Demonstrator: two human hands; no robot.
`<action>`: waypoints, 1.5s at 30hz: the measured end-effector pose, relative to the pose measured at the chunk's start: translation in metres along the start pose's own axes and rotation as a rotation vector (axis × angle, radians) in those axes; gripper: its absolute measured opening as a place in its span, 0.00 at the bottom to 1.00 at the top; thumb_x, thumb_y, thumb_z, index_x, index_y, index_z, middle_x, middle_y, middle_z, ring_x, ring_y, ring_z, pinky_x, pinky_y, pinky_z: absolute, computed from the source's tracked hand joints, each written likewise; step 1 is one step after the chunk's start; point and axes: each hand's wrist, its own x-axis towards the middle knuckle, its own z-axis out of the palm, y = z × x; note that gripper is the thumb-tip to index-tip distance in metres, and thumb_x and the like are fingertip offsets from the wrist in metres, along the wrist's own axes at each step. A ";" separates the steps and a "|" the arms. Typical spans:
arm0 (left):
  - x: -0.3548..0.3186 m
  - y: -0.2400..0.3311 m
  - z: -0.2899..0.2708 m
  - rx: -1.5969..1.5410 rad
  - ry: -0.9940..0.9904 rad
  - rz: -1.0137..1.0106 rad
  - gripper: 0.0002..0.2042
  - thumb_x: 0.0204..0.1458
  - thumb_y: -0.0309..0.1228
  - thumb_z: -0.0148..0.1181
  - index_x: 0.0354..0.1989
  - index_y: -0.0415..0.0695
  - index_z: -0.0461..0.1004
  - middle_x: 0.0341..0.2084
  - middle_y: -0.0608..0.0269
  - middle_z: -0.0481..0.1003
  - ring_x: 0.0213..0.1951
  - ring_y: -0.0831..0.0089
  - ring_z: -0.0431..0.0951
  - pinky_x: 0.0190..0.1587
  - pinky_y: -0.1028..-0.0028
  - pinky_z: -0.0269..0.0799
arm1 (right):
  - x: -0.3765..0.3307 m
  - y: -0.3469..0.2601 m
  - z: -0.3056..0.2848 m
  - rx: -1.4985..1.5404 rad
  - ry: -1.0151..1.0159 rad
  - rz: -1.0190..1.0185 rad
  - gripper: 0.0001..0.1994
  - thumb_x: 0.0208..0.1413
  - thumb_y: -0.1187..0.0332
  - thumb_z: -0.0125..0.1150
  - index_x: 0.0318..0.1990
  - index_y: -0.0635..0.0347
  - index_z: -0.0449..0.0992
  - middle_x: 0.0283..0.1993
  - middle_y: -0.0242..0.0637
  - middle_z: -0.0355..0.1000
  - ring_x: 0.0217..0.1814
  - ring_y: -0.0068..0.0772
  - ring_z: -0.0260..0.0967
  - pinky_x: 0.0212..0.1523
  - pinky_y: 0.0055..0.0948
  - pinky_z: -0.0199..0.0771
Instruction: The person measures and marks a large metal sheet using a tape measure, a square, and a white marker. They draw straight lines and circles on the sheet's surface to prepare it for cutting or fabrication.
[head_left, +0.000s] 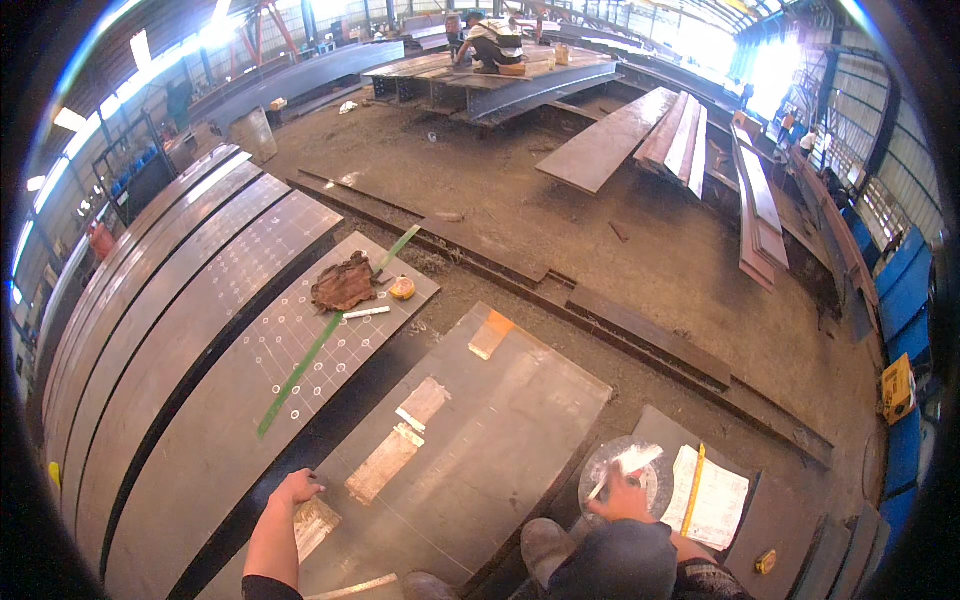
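Observation:
My left hand [298, 487] is over the near left edge of a grey steel plate [510, 400]. Its fingers are bent but apart, with nothing visible in them, beside a tan, brushed-looking patch [316, 528]. More tan patches [386, 464] lie in a row farther up the plate. On the right, my right hand [622, 500] grips a brush with white bristles [636, 459] over a round, clear tub [588, 474] with white residue. The fingers partly hide the brush handle. Papers [722, 500] with a yellow folding ruler [693, 490] lie beside the tub.
On the neighbouring plate [250, 400], marked with white circles, lie a brown glove-like bundle [345, 284], a tape measure [402, 288], a white marker [367, 313] and a green strip [300, 375]. A dark steel rail [480, 262] runs beyond. Another person [492, 45] crouches far off.

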 end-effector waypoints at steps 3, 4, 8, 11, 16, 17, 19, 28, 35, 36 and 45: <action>0.005 0.000 0.002 0.046 0.022 0.039 0.29 0.48 0.45 0.65 0.57 0.44 0.72 0.51 0.47 0.75 0.56 0.53 0.74 0.58 0.61 0.69 | 0.026 0.010 -0.013 0.216 0.012 0.258 0.50 0.47 0.37 0.59 0.72 0.59 0.49 0.74 0.57 0.46 0.58 0.63 0.68 0.54 0.50 0.73; 0.004 0.005 0.004 0.035 0.035 0.049 0.29 0.48 0.45 0.65 0.58 0.44 0.71 0.52 0.47 0.75 0.56 0.53 0.73 0.58 0.61 0.69 | 0.021 0.006 -0.009 0.169 -0.002 0.200 0.51 0.47 0.37 0.59 0.72 0.60 0.48 0.74 0.57 0.46 0.58 0.63 0.69 0.53 0.51 0.73; -0.005 0.015 -0.002 0.003 -0.005 -0.013 0.29 0.48 0.44 0.65 0.58 0.44 0.71 0.53 0.47 0.74 0.57 0.53 0.73 0.59 0.61 0.69 | -0.016 -0.004 0.025 -0.075 0.106 -0.101 0.55 0.43 0.36 0.59 0.72 0.64 0.45 0.73 0.57 0.48 0.57 0.66 0.68 0.52 0.52 0.72; -0.005 0.000 -0.006 0.038 0.013 -0.023 0.28 0.48 0.44 0.66 0.58 0.44 0.71 0.53 0.48 0.74 0.57 0.54 0.73 0.59 0.61 0.69 | 0.012 0.008 0.006 0.147 0.026 0.197 0.55 0.42 0.36 0.60 0.71 0.65 0.48 0.69 0.62 0.53 0.55 0.63 0.70 0.53 0.49 0.72; 0.003 0.006 0.000 -0.013 0.056 0.019 0.28 0.48 0.44 0.67 0.57 0.44 0.72 0.53 0.48 0.74 0.57 0.54 0.73 0.59 0.61 0.68 | 0.005 0.007 0.034 0.159 0.050 0.061 0.54 0.45 0.36 0.59 0.72 0.61 0.45 0.73 0.55 0.47 0.62 0.62 0.65 0.51 0.48 0.75; 0.003 0.004 0.002 -0.031 0.053 0.010 0.28 0.48 0.43 0.67 0.57 0.44 0.72 0.53 0.48 0.74 0.57 0.53 0.73 0.59 0.61 0.68 | -0.006 -0.002 0.037 0.073 0.048 -0.032 0.53 0.46 0.37 0.59 0.72 0.60 0.47 0.72 0.56 0.49 0.61 0.61 0.66 0.53 0.48 0.73; 0.003 -0.010 -0.003 -0.005 0.042 -0.013 0.29 0.47 0.43 0.67 0.57 0.43 0.72 0.53 0.47 0.74 0.57 0.54 0.73 0.59 0.62 0.68 | -0.009 -0.004 0.023 -0.027 -0.090 -0.108 0.53 0.45 0.35 0.59 0.73 0.55 0.46 0.73 0.52 0.49 0.67 0.58 0.60 0.57 0.49 0.70; 0.003 -0.009 -0.005 -0.127 0.073 0.076 0.24 0.49 0.30 0.65 0.55 0.36 0.70 0.36 0.48 0.79 0.32 0.63 0.81 0.37 0.67 0.77 | -0.001 -0.012 0.032 -0.041 -0.006 -0.152 0.51 0.48 0.36 0.57 0.72 0.58 0.47 0.75 0.51 0.46 0.60 0.65 0.65 0.54 0.52 0.72; 0.016 -0.018 -0.008 -0.083 0.095 0.129 0.25 0.50 0.29 0.66 0.57 0.36 0.68 0.34 0.51 0.80 0.30 0.68 0.81 0.32 0.69 0.76 | 0.030 0.007 0.013 -0.036 0.029 0.134 0.49 0.48 0.35 0.55 0.72 0.54 0.49 0.74 0.51 0.47 0.60 0.68 0.64 0.53 0.57 0.71; 0.008 -0.008 0.001 -0.080 0.071 0.132 0.26 0.51 0.28 0.66 0.58 0.37 0.67 0.32 0.52 0.80 0.29 0.70 0.80 0.30 0.70 0.76 | 0.023 0.012 0.013 0.017 0.008 0.137 0.49 0.47 0.35 0.56 0.72 0.54 0.49 0.74 0.51 0.48 0.60 0.68 0.65 0.52 0.55 0.72; 0.009 -0.023 -0.010 0.159 0.136 0.207 0.24 0.50 0.41 0.60 0.51 0.36 0.72 0.50 0.41 0.74 0.54 0.47 0.73 0.56 0.57 0.69 | 0.025 0.025 0.044 0.059 0.281 0.071 0.51 0.46 0.41 0.63 0.72 0.59 0.46 0.72 0.53 0.51 0.53 0.58 0.72 0.52 0.49 0.73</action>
